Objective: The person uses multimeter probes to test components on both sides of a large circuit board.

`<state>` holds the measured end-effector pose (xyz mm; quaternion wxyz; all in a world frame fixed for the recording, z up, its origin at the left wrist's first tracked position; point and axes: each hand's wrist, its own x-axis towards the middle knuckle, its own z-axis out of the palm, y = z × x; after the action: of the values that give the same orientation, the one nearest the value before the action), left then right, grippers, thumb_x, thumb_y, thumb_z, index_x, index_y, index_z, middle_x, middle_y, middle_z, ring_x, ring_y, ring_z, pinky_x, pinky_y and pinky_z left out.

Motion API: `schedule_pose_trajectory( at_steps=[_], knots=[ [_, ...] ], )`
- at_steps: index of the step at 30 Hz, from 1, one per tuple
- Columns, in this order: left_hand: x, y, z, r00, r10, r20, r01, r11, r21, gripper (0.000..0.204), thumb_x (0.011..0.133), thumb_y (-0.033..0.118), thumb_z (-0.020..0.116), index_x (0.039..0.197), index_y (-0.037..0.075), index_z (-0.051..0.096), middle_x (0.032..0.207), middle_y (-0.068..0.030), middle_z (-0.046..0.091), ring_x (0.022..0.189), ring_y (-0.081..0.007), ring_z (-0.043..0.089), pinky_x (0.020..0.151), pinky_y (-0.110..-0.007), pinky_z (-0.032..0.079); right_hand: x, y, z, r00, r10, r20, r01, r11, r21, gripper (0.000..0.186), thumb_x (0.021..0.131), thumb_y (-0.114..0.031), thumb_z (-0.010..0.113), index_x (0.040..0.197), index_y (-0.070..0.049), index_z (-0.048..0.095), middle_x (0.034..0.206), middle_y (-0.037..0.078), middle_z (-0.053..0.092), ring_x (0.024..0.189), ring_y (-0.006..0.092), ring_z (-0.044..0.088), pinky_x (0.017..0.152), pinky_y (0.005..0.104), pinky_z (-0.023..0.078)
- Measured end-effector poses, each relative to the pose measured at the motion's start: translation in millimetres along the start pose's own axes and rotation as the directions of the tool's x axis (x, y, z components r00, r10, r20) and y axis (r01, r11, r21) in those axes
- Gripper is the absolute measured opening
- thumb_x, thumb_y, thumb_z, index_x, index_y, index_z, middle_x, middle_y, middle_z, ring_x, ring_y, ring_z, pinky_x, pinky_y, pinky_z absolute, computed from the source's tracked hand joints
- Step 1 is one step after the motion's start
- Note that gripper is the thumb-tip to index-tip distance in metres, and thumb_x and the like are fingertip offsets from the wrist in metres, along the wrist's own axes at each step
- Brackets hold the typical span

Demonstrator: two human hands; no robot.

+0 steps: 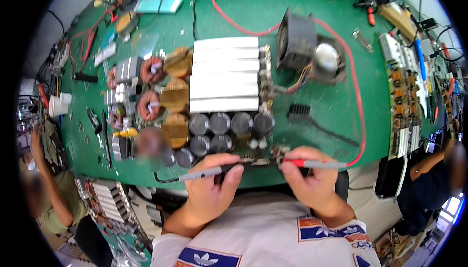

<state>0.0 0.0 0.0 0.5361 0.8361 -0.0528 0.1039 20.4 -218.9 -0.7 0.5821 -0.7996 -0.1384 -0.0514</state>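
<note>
My left hand [210, 196] is closed round a grey and black test probe [202, 173], thumb and forefinger near its tip. Pinched in my right hand [316, 186] is a red and grey test probe [316, 163]. Both tips point inward at the near edge of a large power circuit board [239, 146]; whether they touch metal is too small to tell. White finned heat sinks [224, 74] fill the board's middle, with round black capacitors [220, 123] in front. Copper-wound coils [148, 105] and yellow-wrapped transformers [174, 95] stand on its left.
A red cable [358, 96] loops round the right side. Inside it are a dark fan [296, 38] and a black brush [300, 112]. Another board [402, 91] lies at the table's right. Tweezers [105, 138] lie left. People sit at left [63, 199] and right [429, 184].
</note>
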Motion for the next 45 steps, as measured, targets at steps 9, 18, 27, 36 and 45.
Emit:
schedule_pose_trajectory(
  at_steps=[9, 18, 27, 36, 45],
  knots=[
    [-18.8, -25.4, -7.9, 0.956, 0.274, -0.103, -0.288, 0.824, -0.488, 0.018, 0.093, 0.012, 0.063, 0.102, -0.002, 0.054, 0.072, -0.0132, 0.065, 0.057, -0.0232, 0.065, 0.051, -0.031, 0.051, -18.0, 4.1, 5.7, 0.992, 0.102, -0.069, -0.090, 0.983, 0.162, 0.017, 0.085, -0.001, 0.074, 0.099, 0.002, 0.064, 0.080, 0.013, 0.068, 0.066, 0.0189, 0.065, 0.059, 0.0287, 0.051],
    [-25.9, -33.8, -4.7, 0.872, 0.444, -0.208, -0.490, 0.779, -0.391, 0.033, 0.102, 0.035, 0.056, 0.102, 0.003, 0.050, 0.068, -0.0104, 0.065, 0.047, -0.0199, 0.055, 0.041, -0.032, 0.041, -20.2, 13.1, 2.7, 1.000, -0.009, -0.023, 0.015, 0.955, 0.295, 0.020, 0.093, -0.009, 0.065, 0.103, 0.003, 0.052, 0.077, 0.015, 0.062, 0.064, 0.0193, 0.059, 0.058, 0.0305, 0.050],
    [-40.7, -34.1, -21.4, 0.869, 0.485, -0.093, -0.494, 0.861, -0.125, 0.026, 0.099, 0.028, 0.058, 0.107, 0.005, 0.049, 0.076, -0.0117, 0.065, 0.053, -0.0217, 0.059, 0.048, -0.034, 0.045, -18.0, 14.3, 4.9, 0.996, -0.075, -0.053, 0.085, 0.969, 0.233, 0.025, 0.092, -0.013, 0.067, 0.103, 0.003, 0.051, 0.073, 0.015, 0.061, 0.059, 0.0197, 0.056, 0.054, 0.0302, 0.047],
    [-56.8, -40.6, -33.0, 0.888, 0.460, -0.011, -0.454, 0.880, 0.138, 0.032, 0.095, 0.025, 0.068, 0.113, 0.003, 0.056, 0.084, -0.0129, 0.064, 0.060, -0.0224, 0.060, 0.050, -0.034, 0.044, -19.6, 11.1, 9.0, 0.995, -0.049, -0.088, 0.066, 0.976, 0.207, 0.027, 0.093, -0.018, 0.066, 0.102, 0.002, 0.050, 0.072, 0.016, 0.059, 0.058, 0.0184, 0.052, 0.053, 0.0306, 0.043],
    [-53.2, -39.7, -33.4, 0.892, 0.451, 0.025, -0.449, 0.878, 0.165, 0.031, 0.092, 0.023, 0.071, 0.111, 0.003, 0.058, 0.088, -0.0120, 0.063, 0.060, -0.0219, 0.059, 0.048, -0.033, 0.042, -18.2, 11.7, 8.6, 0.994, -0.069, -0.080, 0.085, 0.975, 0.204, 0.025, 0.093, -0.015, 0.065, 0.102, 0.003, 0.050, 0.071, 0.015, 0.059, 0.057, 0.0179, 0.051, 0.053, 0.0306, 0.043]
  ],
)
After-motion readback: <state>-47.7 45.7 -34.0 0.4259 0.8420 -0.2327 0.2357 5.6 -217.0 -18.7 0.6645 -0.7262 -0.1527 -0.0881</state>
